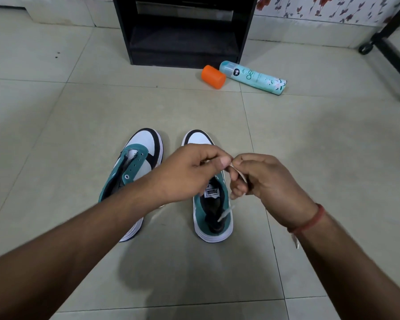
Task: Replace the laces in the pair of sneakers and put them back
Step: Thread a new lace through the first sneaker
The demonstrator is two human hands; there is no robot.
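Note:
Two teal, white and black sneakers stand side by side on the tiled floor, toes pointing away from me. The left sneaker [139, 162] has bare eyelets with no lace in them. Over the right sneaker [211, 209] both of my hands meet. My left hand [189, 172] pinches a white lace [237, 173] between thumb and fingers. My right hand [263, 179] curls its fingers round the same lace close by. A blurred loose end of the lace [225, 213] hangs over that shoe's heel opening. My hands hide the right sneaker's eyelets.
A black open shelf unit [185, 31] stands on the floor ahead. In front of it lie an orange cap [213, 76] and a teal spray can [254, 77]. A black furniture leg [393, 65] with castors is at the far right.

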